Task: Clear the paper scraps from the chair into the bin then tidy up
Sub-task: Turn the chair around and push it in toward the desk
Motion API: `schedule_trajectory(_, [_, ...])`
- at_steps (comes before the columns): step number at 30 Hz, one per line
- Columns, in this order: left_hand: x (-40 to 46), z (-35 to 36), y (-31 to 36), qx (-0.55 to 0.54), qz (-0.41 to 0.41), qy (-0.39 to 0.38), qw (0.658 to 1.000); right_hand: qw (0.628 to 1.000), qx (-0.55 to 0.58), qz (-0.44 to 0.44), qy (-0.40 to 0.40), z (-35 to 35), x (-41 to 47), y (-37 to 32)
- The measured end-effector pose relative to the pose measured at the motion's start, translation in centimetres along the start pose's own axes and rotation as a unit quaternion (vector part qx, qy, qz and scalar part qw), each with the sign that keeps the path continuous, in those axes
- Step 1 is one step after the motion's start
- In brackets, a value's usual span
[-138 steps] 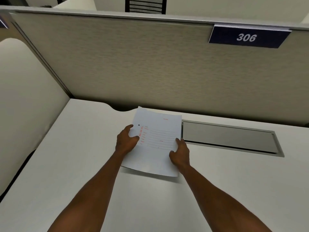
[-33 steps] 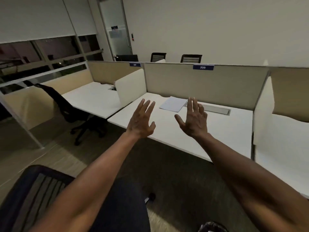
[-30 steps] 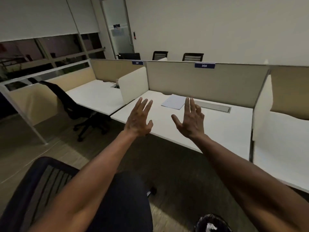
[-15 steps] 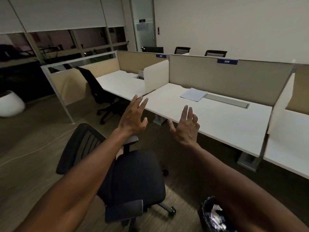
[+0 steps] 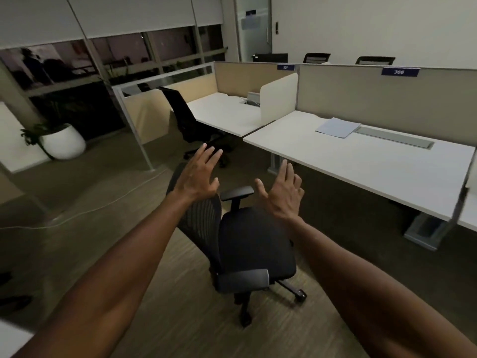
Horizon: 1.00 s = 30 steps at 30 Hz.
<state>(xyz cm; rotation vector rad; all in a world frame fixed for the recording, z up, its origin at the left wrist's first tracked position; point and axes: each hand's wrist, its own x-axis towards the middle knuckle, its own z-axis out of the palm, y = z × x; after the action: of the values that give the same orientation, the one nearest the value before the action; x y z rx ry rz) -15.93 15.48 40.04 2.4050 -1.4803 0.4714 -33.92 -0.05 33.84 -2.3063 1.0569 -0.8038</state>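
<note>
With fingers spread and empty, left hand (image 5: 196, 177) and right hand (image 5: 282, 195) should grip the chair (image 5: 255, 244) in mid-frame by its backrest and roll it under the tabletop (image 5: 374, 166)

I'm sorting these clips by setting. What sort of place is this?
Most likely an open-plan office: white desks split by partition panels with numbered tags, and black swivel chairs on a carpeted floor. A sheet of paper lies on the nearest desk.
</note>
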Motion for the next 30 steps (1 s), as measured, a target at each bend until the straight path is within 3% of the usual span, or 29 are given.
schedule_trajectory(5, [-2.8, 1.1, -8.6, -0.032, -0.060, -0.010, 0.998, 0.999, 0.029, 0.033, -0.030, 7.6, -2.5, -6.9])
schedule_trajectory(13, [-3.4, 2.4, -24.7, -0.046, -0.009, -0.049, 0.998, 0.994, 0.043, 0.086, -0.058, 21.8, -3.4, -19.8])
schedule_trajectory(30, [7.8, 16.2, -38.4, -0.023, 0.156, -0.171, 0.972, 0.975, -0.013, 0.208, -0.079, 40.6, 4.1, -25.9])
